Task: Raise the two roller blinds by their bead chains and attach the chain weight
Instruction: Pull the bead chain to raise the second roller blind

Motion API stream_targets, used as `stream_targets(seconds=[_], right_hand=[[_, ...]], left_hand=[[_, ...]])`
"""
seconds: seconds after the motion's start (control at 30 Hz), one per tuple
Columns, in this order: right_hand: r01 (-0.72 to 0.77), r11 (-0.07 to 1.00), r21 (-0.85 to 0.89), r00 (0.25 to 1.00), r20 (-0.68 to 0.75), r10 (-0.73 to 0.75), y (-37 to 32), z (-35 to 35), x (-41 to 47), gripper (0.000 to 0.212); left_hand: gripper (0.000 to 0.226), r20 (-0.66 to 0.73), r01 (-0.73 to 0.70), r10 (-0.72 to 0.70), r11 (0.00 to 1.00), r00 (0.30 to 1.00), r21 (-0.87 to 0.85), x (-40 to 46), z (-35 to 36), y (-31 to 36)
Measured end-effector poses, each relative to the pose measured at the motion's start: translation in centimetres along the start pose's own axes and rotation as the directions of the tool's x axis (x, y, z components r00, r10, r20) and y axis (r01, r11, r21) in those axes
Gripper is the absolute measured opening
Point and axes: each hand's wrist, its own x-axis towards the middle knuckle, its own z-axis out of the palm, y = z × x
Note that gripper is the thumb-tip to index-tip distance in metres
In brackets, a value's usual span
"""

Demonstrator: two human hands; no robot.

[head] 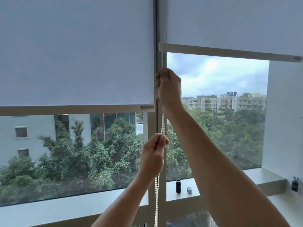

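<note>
1. Head view: two white roller blinds hang side by side over a window. The left blind (75, 51) reaches lower, its bottom bar about mid-height; the right blind (229, 22) sits higher, its bottom bar well above the other's.
2. A white bead chain (162, 123) hangs down the window frame (151, 161) between the two blinds, as a pair of strands.
3. The right hand (168, 86) is raised high, just under the right blind's bottom bar, its fingers (158, 79) curled tight around the chain.
4. The left hand (153, 154) is lower on the same chain, its fingers (162, 140) pressed together, pinching the strands, which trail below the hand to the frame's bottom edge.
5. On the window sill (262, 177), right of the frame, stand a small black cylinder (178, 186) and, just beside it, a small grey piece (189, 189); whether either is the chain weight cannot be told.
</note>
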Motion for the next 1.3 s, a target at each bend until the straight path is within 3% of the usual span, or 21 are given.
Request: stream_targets(seconds=[0.1, 0.2, 0.3, 0.4, 0.53, 0.6, 0.73, 0.83, 1.13, 1.2, 1.3], right_hand=[[0.096, 0.994, -0.049, 0.995, -0.03, -0.097, 0.1, 0.1, 0.0, 0.042], [0.106, 0.992, -0.065, 0.993, -0.036, -0.108, 0.7, 0.4, -0.9, 0.041], [0.081, 0.994, -0.071, 0.997, 0.012, -0.081, 2.5, 0.5, -3.0, 0.041], [0.093, 0.992, -0.085, 0.994, 0.066, -0.088, 4.6, 0.8, -5.8, 0.043], [0.091, 0.994, -0.054, 0.992, 0.088, -0.086, 6.7, 0.5, -8.4, 0.038], [0.102, 0.994, -0.043, 0.988, 0.125, -0.096, 6.7, 0.0, -8.6, 0.039], [0.091, 0.993, -0.079, 0.989, 0.126, -0.081, 5.6, -1.2, -7.5, 0.038], [0.02, 0.998, 0.057, 0.998, 0.058, -0.023, 3.7, -1.9, -5.0, 0.032], [-0.169, 0.965, 0.2, 0.971, 0.202, 0.128, -5.2, 0.9, 4.2, 0.04], [-0.145, 0.97, 0.196, 0.976, 0.187, 0.108, -6.2, 1.5, 5.0, 0.035], [0.012, 0.991, 0.135, 0.991, 0.132, -0.03, -6.4, 1.6, 5.1, 0.037]], left_hand=[[0.038, 0.067, -0.015, 0.009, 0.997, 0.998, 0.079, 1.6, -1.7, 1.1], [0.065, -0.063, -0.068, 0.074, 0.994, 0.995, 0.085, 4.4, -3.0, 3.6], [0.047, -0.168, -0.112, 0.108, 0.994, 0.98, -0.014, 7.6, -3.1, 7.1], [0.024, -0.151, -0.125, 0.112, 0.989, 0.982, -0.083, 10.2, -2.6, 10.5], [0.026, -0.104, -0.065, 0.045, 0.978, 0.994, -0.2, 12.0, -1.8, 12.9], [0.033, -0.163, -0.053, 0.025, 0.984, 0.986, -0.171, 12.2, -1.3, 13.1], [0.037, -0.219, -0.152, 0.137, 0.987, 0.966, -0.053, 11.8, -1.1, 13.0], [0.036, -0.261, -0.187, 0.188, 0.982, 0.947, 0.028, 11.0, -1.9, 12.5], [0.037, -0.154, -0.166, 0.18, 0.981, 0.972, 0.097, 4.5, 0.0, 6.7], [0.035, -0.114, -0.186, 0.2, 0.975, 0.973, 0.119, 4.4, -0.1, 6.7], [0.032, -0.003, -0.177, 0.179, 0.975, 0.984, 0.131, 5.1, -1.3, 7.0]])
